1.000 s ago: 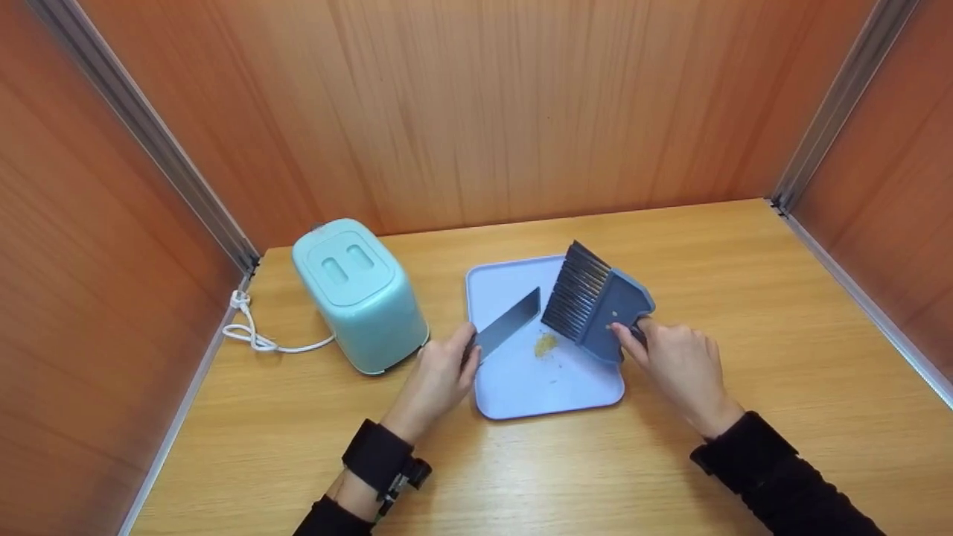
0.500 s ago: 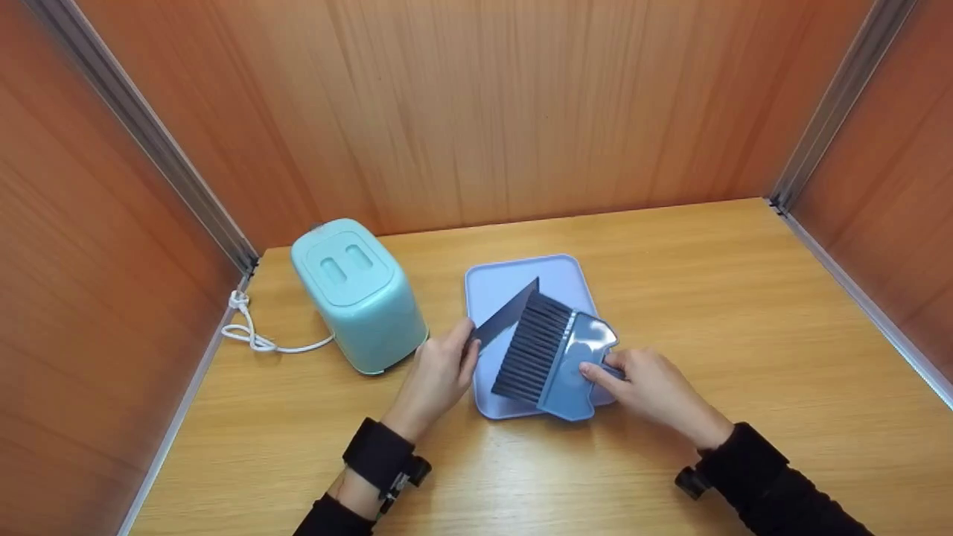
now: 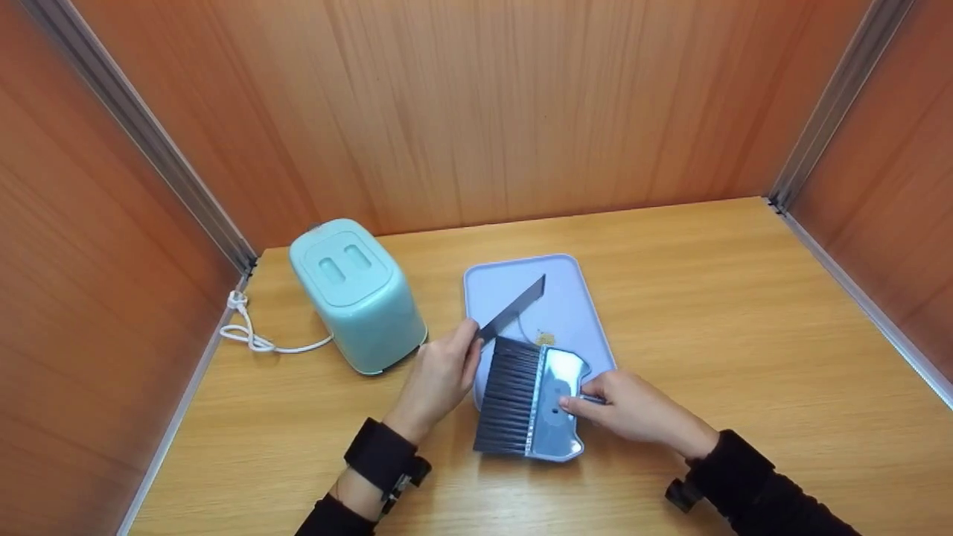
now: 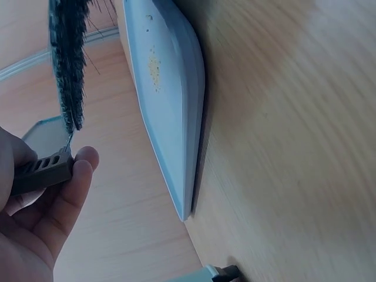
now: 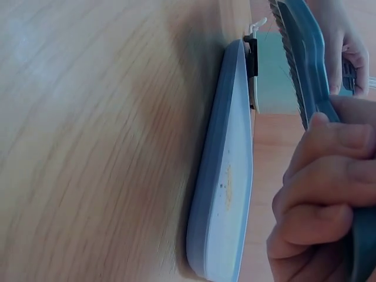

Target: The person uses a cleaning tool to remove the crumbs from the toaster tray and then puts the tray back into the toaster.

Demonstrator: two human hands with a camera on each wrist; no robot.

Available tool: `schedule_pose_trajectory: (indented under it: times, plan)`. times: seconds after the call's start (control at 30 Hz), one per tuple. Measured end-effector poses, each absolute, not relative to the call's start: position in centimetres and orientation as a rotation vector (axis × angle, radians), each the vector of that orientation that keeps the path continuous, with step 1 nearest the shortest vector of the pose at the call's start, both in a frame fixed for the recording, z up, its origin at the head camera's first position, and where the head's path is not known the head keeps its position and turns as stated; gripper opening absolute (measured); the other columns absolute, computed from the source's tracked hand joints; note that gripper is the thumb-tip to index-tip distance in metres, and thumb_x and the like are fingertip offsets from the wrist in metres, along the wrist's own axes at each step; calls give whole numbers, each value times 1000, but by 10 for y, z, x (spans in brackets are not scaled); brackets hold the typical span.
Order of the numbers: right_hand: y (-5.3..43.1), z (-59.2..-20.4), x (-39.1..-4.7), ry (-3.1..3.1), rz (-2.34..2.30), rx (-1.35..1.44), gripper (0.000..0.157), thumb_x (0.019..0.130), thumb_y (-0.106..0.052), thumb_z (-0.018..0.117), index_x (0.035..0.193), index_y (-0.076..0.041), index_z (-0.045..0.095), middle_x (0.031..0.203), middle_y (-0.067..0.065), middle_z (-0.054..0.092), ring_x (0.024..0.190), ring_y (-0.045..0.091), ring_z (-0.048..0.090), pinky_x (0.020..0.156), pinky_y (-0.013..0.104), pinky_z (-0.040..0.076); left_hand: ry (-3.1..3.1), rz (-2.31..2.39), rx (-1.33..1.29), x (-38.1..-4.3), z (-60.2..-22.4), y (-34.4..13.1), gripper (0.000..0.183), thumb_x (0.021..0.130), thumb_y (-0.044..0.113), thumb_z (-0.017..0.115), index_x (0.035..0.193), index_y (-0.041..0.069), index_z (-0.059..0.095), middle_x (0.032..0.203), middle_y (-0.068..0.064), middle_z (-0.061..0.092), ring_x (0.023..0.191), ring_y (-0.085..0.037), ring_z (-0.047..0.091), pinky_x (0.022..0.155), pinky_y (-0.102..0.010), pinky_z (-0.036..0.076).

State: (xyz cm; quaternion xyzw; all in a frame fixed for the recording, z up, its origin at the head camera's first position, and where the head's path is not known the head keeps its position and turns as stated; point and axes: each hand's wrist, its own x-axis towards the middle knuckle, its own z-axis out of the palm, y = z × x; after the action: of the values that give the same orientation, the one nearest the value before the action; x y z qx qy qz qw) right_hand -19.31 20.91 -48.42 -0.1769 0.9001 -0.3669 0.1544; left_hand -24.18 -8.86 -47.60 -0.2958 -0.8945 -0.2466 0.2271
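Observation:
My left hand grips the dark slotted handle of a flat grey blade, its exact kind unclear. The blade is raised over the tray and slants to the upper right. My right hand grips the handle of a blue-grey hand brush with long dark bristles. In the wrist views the brush is up off the tray, and it hides the tray's near end in the head view. Yellowish crumbs lie on the lilac tray, with a few dark specks beside them in the right wrist view.
A mint-green toaster with a lid on top stands left of the tray. Its white cord and plug lie near the left wall. Wood-patterned panels enclose the wooden table at the back and sides.
The brush has swung left and toward me, from the tray's right side across to its near end, turning on the way. My left hand has barely moved; the blade has tilted slightly.

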Motion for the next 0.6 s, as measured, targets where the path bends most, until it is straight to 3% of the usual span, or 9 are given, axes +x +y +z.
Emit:
schedule_pose_trajectory:
  times: [0.3, 0.6]
  plan:
    - [202, -477, -186, 2487, -1061, -652, 59, 105, -54, 64, 62, -19, 45, 57, -14, 30, 49, 2, 31, 50, 18, 23, -2473, -675, -814, -240, -477, -89, 4, 108, 8, 62, 104, 7, 59, 78, -3, 67, 66, -14, 66, 54, -23, 55]
    - [209, -475, -194, 2564, -1059, -510, 57, 106, -53, 63, 63, -18, 47, 58, -11, 32, 52, 7, 33, 52, 19, 24, -2411, -666, -858, -241, -480, -91, 8, 104, 5, 66, 103, 7, 59, 73, 0, 60, 60, -13, 57, 50, -22, 48]
